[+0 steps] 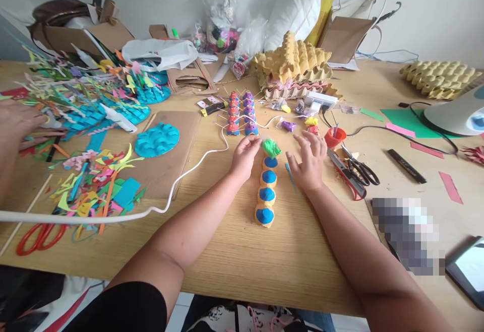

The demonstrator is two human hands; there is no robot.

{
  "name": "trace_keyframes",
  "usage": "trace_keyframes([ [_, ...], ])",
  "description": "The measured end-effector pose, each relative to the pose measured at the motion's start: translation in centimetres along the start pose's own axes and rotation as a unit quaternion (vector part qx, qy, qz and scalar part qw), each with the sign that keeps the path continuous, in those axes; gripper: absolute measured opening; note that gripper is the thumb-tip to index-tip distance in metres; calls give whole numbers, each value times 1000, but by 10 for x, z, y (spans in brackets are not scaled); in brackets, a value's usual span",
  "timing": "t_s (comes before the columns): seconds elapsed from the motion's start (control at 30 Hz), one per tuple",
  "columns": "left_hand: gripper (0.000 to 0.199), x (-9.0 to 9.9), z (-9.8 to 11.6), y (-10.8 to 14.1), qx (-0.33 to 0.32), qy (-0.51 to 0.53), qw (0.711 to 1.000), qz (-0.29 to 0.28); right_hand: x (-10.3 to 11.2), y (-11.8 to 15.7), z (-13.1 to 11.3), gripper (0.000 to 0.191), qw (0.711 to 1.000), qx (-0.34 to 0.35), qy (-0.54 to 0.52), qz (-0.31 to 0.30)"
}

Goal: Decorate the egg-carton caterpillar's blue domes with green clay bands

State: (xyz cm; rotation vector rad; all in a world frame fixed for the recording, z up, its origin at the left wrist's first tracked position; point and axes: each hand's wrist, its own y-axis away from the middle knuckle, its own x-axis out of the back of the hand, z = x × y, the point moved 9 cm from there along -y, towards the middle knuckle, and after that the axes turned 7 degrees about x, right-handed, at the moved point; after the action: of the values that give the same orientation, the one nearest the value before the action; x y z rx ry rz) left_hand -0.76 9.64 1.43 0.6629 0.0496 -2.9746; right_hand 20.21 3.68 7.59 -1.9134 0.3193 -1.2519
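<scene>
My left hand [245,156] pinches the edge of a small clear bag with a green lump of modelling clay [271,147] in it. The bag is over the far end of an egg-carton strip [266,195], orange with blue-coloured bumps, lying lengthwise before me. My right hand [309,159] is to the right of the bag, fingers spread and nothing in them. Beside it on the table lies a thin blue stick [290,176]. Beyond my hands stand a red egg-carton caterpillar [233,112] and a purple one [249,112], with pins sticking out.
Scissors [363,168], a red cutter [346,175] and an orange cup [335,136] lie to the right. A white cable [189,173] crosses the left side near paper scraps [102,191]. Another person's hand [22,125] is at far left. Egg trays [295,62] are stacked behind.
</scene>
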Motion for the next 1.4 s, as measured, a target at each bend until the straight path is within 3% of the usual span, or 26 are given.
trace_keyframes([
  [0.1,43,-7,3,4,-15,-10,1000,-20,-3,-1,-20,57,998,46,-28,-21],
  [0.23,46,-18,7,13,-35,-46,997,-48,-11,-1,-27,58,997,29,-62,-43],
  [0.43,44,-23,9,18,-39,-101,991,-77,-14,2,-5,36,988,-49,-147,0],
  [0.6,39,-10,9,12,-35,-145,988,-45,-12,7,20,32,969,-122,-210,47],
  [0.87,34,-12,4,14,-41,-183,980,-63,-19,4,19,23,971,-123,-205,6],
  [0.93,31,-16,8,18,-65,-224,969,-80,-20,3,17,21,970,-123,-208,-8],
  [1.17,24,-34,35,37,-260,-337,898,-111,-20,-2,3,20,956,-109,-271,-22],
  [1.4,22,-36,37,37,-271,-337,895,-109,-22,-1,7,47,929,-155,-335,-4],
])
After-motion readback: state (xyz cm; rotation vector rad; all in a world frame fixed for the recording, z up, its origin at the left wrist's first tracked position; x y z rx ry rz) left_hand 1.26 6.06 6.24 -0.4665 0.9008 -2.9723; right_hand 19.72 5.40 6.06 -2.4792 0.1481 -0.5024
